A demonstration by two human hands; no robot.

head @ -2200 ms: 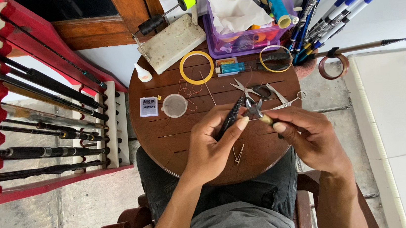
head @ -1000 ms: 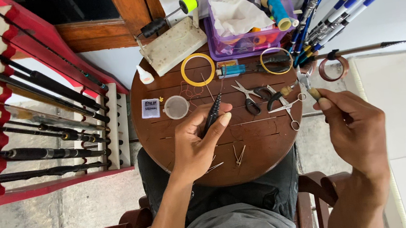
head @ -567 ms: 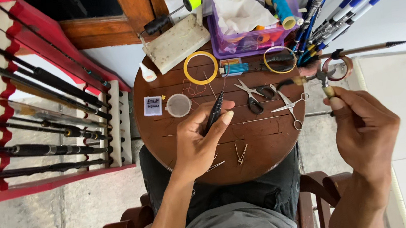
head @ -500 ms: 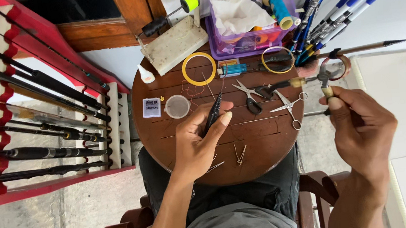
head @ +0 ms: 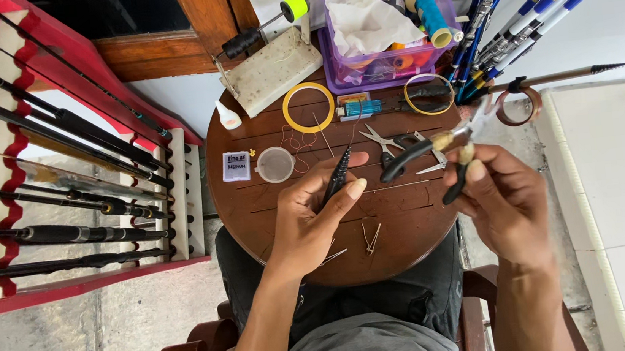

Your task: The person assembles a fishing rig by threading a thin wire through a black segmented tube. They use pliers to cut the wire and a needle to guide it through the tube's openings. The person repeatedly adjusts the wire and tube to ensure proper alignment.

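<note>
My left hand (head: 308, 214) rests on the round wooden table (head: 403, 243) and pinches a thin black rod piece (head: 339, 177) between thumb and fingers, tip pointing away from me. My right hand (head: 502, 203) hovers over the table's right edge, gripping pliers (head: 432, 149) with spread black handles; the jaws point up-right and are blurred. Between the hands, scissors (head: 392, 140) lie flat on the table. A small bent metal clip (head: 370, 237) lies near the front edge.
A clear round cup (head: 275, 164), white packet (head: 236, 166), yellow ring (head: 308, 107), blue lighter (head: 359, 107) and wire ring (head: 429, 94) lie on the table. Behind stand a purple basket (head: 384, 46) and blue rods (head: 533, 9). A red rod rack (head: 62, 192) fills the left.
My right hand left the left hand at table centre, reached to the right edge, and now holds black-handled pliers, lifted. The left hand kept the black rod piece nearly still.
</note>
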